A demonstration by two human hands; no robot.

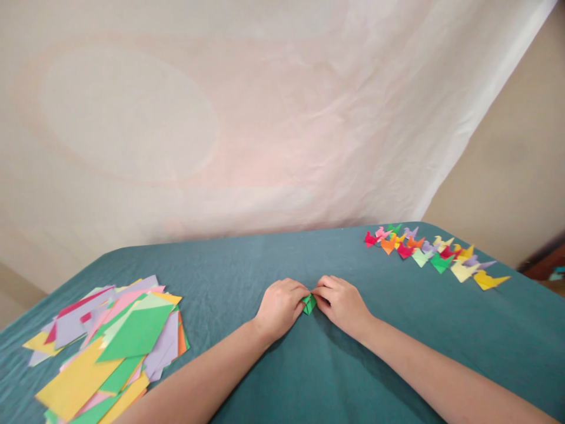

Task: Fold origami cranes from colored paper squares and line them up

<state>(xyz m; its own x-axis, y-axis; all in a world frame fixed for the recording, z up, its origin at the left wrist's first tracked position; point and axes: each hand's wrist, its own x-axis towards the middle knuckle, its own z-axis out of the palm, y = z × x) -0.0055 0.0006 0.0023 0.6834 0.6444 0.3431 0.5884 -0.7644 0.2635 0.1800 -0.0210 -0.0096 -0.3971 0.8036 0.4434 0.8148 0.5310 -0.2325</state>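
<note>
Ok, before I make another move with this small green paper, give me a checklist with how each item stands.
1. Left hand on the green paper: ok, gripping its left side.
2. Right hand on it: ok, pinching near its upper right edge.
3. Folds neat: cannot tell, the hands cover part.
4. Folded birds away from the right hand: ok, they stand farther right.
5. Left forearm off the paper pile: cannot tell, they overlap in view.

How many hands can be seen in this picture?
2: the left hand at the left side of the folded green paper, and the right hand at its right side. No other hand shows.
</note>
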